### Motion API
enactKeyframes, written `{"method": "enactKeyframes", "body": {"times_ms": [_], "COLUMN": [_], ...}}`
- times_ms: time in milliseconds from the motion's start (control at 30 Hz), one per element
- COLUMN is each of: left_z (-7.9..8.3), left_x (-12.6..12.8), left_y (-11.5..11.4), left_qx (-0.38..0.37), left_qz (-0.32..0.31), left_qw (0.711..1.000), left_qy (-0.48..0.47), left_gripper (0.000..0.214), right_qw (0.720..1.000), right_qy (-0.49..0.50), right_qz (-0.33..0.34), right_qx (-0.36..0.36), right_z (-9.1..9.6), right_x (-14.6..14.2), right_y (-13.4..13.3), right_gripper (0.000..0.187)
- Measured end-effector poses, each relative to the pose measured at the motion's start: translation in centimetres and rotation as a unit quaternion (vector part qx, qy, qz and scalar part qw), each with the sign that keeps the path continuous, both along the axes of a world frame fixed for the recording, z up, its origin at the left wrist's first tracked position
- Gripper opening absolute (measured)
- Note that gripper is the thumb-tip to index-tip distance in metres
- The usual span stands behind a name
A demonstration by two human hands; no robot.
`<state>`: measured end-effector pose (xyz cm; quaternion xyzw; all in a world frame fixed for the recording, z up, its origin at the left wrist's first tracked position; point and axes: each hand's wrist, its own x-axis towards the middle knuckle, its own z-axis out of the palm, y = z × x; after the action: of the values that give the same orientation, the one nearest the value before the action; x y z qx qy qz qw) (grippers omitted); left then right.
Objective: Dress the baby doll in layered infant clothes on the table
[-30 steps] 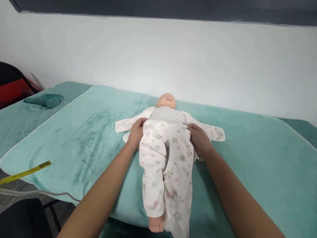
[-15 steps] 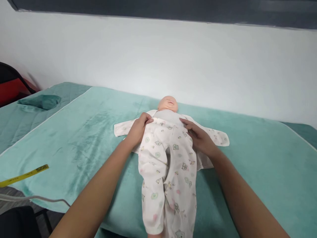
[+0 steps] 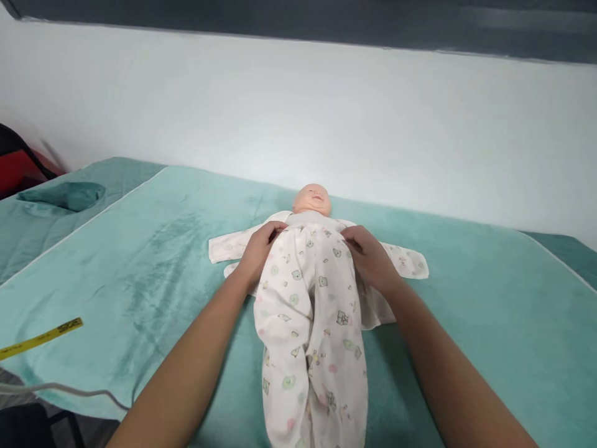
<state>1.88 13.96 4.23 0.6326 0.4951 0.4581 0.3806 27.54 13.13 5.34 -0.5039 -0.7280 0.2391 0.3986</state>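
On its back lies a baby doll point(image 3: 313, 199), its head toward the wall. White baby pants point(image 3: 308, 298) printed with small bears cover its legs and reach up over the belly. My left hand point(image 3: 261, 249) is closed on the waistband at the left side, thumb and fingers pinching the cloth. At the opposite side my right hand point(image 3: 370, 255) grips the waistband with curled fingers, partly hidden by the cloth. Beneath the doll a matching white baby shirt point(image 3: 405, 260) is spread open, sleeves stretched out to both sides. A greyish-white layer shows on the doll's chest.
Green plush fabric point(image 3: 163, 267) covers the table up to the white wall point(image 3: 280, 112). A yellow tape strip point(image 3: 41, 339) and a pale cable point(image 3: 69, 390) lie at the left edge. A green cushion-like piece point(image 3: 63, 196) and a red-black bag point(image 3: 21, 162) are at far left.
The waistband has been drawn higher up the belly, covering more of the chest layer. My right hand's fingers have closed onto the waistband. The view has shifted slightly.
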Motion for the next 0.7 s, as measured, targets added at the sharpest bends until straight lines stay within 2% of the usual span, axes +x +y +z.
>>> {"method": "enactKeyframes", "body": {"times_ms": [100,200,300,367,467,567,633,700], "left_z": [0.3,0.5,0.5,0.5,0.5,0.3,0.0,-0.2], "left_x": [-0.6,-0.9,-0.6,-0.3,0.0,0.1,0.2,0.2], "left_y": [-0.3,0.1,0.8,1.5,2.7,3.9,4.5,4.7], "left_qx": [0.064,0.123,0.105,0.078,0.042,0.031,0.028,0.022], "left_qz": [-0.02,-0.029,-0.027,-0.005,0.068,0.134,0.146,0.129], "left_qw": [0.996,0.984,0.981,0.984,0.982,0.977,0.977,0.981], "left_qy": [0.063,0.127,0.16,0.162,0.173,0.166,0.154,0.144], "left_gripper": [0.021,0.015,0.005,0.011,0.016,0.012,0.009,0.007], "right_qw": [0.997,0.996,0.989,0.992,0.997,0.991,0.985,0.984], "right_qy": [-0.043,-0.037,-0.006,0.015,0.012,-0.01,-0.012,0.004], "right_qz": [0.027,0.076,0.114,0.084,-0.023,-0.126,-0.166,-0.175], "right_qx": [0.052,-0.012,-0.089,-0.094,-0.066,-0.047,-0.044,-0.042], "right_z": [0.5,0.9,1.2,0.9,0.1,-0.4,-0.5,-0.6], "right_x": [0.6,0.9,0.8,0.4,-0.2,-0.7,-0.9,-1.1], "right_y": [1.1,2.1,2.5,2.7,3.1,3.9,4.3,4.4], "right_gripper": [0.019,0.025,0.03,0.03,0.029,0.026,0.024,0.023]}}
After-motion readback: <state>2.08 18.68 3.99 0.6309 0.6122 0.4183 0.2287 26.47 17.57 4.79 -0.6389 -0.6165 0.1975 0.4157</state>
